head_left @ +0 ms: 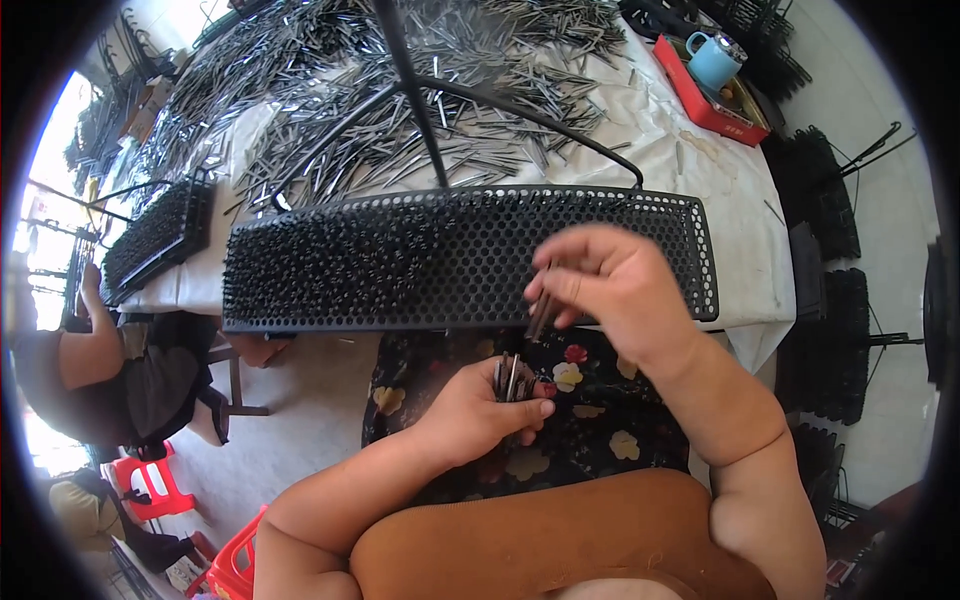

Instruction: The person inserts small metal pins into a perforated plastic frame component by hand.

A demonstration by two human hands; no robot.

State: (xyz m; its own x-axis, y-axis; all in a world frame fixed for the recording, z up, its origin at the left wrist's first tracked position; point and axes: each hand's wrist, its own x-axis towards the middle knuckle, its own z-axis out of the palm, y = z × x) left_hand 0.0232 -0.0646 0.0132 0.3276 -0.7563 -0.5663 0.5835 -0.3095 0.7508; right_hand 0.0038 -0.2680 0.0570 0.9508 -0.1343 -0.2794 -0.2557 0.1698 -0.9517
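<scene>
My left hand (480, 400) is curled shut around a small bundle of thin metal pins (510, 378) over my lap, their tips poking up toward twelve o'clock. My right hand (600, 280) hovers just above it, fingers pinched narrow on a few pins of its own, right in front of the black perforated tray (400, 260), which stretches from nine to three o'clock across the table edge and hides part of the tray's right half behind my knuckles. The tray's left half bristles with pins already standing in its holes; the right half shows bare honeycomb holes. A dark wire frame (420, 100) rises from behind it toward twelve. Beyond, a great loose heap of metal pins (400, 50) covers the white cloth (690, 170) on the table. At one o'clock a red tray (690, 95) carries a blue mug (712, 60). At nine o'clock a second filled black tray (155, 235) sits near another person (100, 360), seated. Red plastic stools (150, 490) stand at seven o'clock on the pale floor. Black racks (825, 190) are stacked at three o'clock.
</scene>
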